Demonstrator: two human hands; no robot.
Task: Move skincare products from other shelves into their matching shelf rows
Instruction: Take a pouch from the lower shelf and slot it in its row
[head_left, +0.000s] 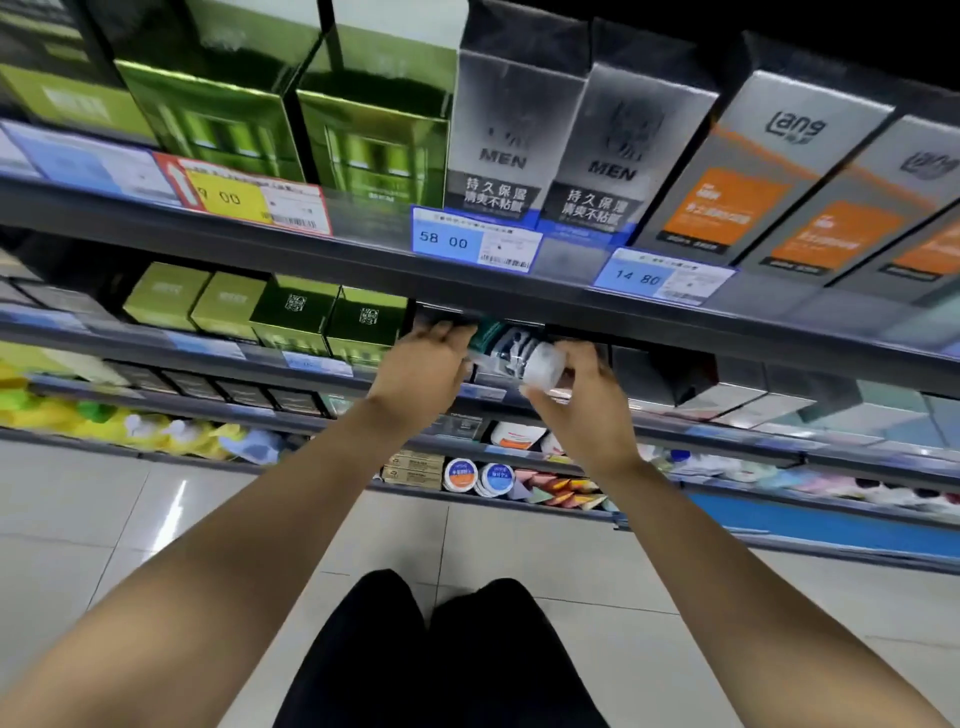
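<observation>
Skincare tube (511, 349) lies sideways at the second shelf (675, 332) mouth, white cap outward, likely being slotted into its row. Right hand (582, 400) pinches the cap end; left hand (423, 371) steadies the other end, fingers hidden inside, grip unclear.

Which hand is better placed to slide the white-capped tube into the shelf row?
Right, probably. The right hand already grips the tube near its cap, while the left hand only rests beside its far end.

- A shop: tiered metal shelves (311, 254) carry rows of boxed skincare products (498, 130).
- Printed price tags (475, 243) line the shelf edges.
- Glossy tiled floor (104, 499).
</observation>
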